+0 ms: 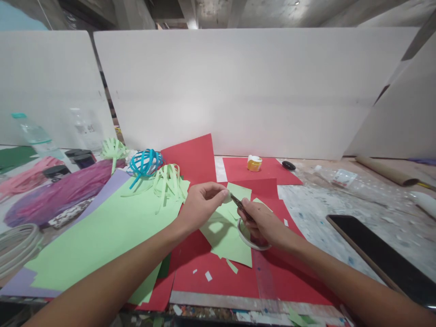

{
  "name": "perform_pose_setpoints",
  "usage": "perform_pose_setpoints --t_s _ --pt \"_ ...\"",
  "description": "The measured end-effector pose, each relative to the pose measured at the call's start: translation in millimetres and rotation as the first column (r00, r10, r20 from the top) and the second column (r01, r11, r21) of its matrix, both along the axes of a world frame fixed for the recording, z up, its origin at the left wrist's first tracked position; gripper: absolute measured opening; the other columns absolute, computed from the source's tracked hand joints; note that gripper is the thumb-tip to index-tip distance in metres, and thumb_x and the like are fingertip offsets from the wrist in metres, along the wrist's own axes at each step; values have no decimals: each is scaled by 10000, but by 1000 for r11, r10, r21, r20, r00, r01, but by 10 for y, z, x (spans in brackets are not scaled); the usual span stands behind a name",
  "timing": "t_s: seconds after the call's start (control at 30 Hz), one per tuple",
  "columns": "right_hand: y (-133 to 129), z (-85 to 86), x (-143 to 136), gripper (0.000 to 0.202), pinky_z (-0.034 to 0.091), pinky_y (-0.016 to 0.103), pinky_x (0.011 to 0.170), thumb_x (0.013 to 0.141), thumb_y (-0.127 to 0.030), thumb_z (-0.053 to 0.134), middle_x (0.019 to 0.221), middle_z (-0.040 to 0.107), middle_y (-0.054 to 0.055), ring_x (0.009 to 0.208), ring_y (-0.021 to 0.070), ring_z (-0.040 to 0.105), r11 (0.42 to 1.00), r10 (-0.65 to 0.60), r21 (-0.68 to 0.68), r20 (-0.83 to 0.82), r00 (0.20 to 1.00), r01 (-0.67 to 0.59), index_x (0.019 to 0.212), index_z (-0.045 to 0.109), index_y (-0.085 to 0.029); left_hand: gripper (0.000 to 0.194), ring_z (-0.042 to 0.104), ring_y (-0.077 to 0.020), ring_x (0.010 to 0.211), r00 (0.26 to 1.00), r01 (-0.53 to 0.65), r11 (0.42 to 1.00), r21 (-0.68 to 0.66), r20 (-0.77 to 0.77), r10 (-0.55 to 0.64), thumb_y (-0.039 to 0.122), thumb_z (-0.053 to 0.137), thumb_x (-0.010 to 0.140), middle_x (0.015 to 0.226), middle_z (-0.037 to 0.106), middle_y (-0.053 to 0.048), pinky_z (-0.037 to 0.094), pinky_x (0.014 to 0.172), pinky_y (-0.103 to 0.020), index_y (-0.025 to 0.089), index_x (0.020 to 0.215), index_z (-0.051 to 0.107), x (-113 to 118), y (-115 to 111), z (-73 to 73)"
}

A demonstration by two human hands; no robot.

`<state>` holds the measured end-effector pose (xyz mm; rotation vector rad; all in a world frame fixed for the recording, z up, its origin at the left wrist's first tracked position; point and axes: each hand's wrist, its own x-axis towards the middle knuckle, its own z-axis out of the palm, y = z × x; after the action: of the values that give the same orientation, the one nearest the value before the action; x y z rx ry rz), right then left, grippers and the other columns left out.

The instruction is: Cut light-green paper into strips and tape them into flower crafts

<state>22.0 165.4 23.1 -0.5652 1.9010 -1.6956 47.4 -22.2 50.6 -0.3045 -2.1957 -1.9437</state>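
Observation:
My left hand (203, 202) pinches a small pale piece (229, 196) between thumb and fingertips; the fingers partly hide it, and I cannot make out its kind. My right hand (262, 220) is closed around a dark, slim, pointed tool (241, 206) that looks like small scissors. The tool's tip meets the pale piece, or lies right beside it. Below both hands lies a light green paper sheet (228, 236) on red card (218, 281). A roll of white tape (258, 246) sits under my right hand, partly covered by it.
Larger green sheets (112, 236) lie left, near a blue paper-strip ball (146, 162) and pale green strips (167, 181). A yellow jar (254, 163) stands behind, a phone (378, 259) lies right. A transparent ruler (266, 277) and white scraps (208, 276) are in front.

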Motion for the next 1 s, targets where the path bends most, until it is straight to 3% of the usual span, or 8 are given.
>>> perform_pose_setpoints --t_s 0.57,1.0 --pt "-4 52 9 546 147 223 383 914 -660 322 477 214 -89 383 56 178 998 -42 45 -79 996 45 617 350 -203 199 611 -143 706 1000 5 999 -43 -30 -6 332 632 823 759 697 -51 487 674 -259 148 794 701 2 -3 -17" --pt "13 20 -4 530 160 221 381 918 -652 325 494 195 -90 385 61 167 999 -33 29 -41 999 34 633 352 -207 206 639 -155 710 999 -41 996 -77 -19 39 345 649 809 772 724 -60 505 666 -264 156 813 732 24 -12 17"
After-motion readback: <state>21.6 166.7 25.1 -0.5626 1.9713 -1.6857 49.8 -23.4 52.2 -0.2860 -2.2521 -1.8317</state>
